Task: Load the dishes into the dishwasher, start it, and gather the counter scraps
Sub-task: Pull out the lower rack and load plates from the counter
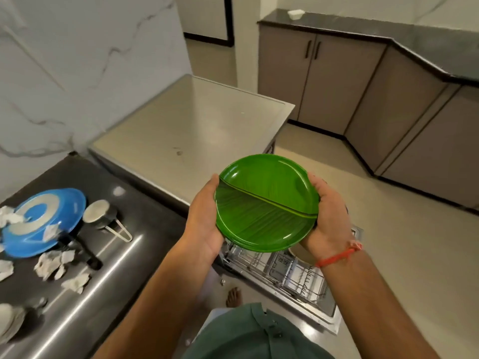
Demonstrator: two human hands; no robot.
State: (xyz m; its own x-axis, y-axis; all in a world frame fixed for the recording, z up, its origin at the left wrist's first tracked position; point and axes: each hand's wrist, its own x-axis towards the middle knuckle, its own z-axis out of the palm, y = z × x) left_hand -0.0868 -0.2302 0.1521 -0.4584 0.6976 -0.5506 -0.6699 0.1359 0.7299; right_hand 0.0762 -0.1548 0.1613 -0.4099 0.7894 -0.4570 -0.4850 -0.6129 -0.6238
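Two green leaf-patterned plates point(267, 200), stacked with the top one shifted, are held in the air above the open dishwasher. My left hand point(204, 216) grips their left rim and my right hand point(324, 216) grips the right rim. Below them the dishwasher's wire rack point(285, 270) is pulled out, with a pale dish partly hidden under my right hand. On the dark counter point(145, 211) at the left lie a blue-and-grey plate point(44, 221), a small steel saucepan point(99, 215), and several crumpled paper scraps point(55, 263).
The dishwasher's steel top point(191, 125) lies ahead. A black pan handle point(88, 252) pokes out under the blue plate. White dishes point(10, 320) sit at the counter's near left. Grey cabinets point(337, 81) line the far right, with a small white bowl point(295, 14) on top.
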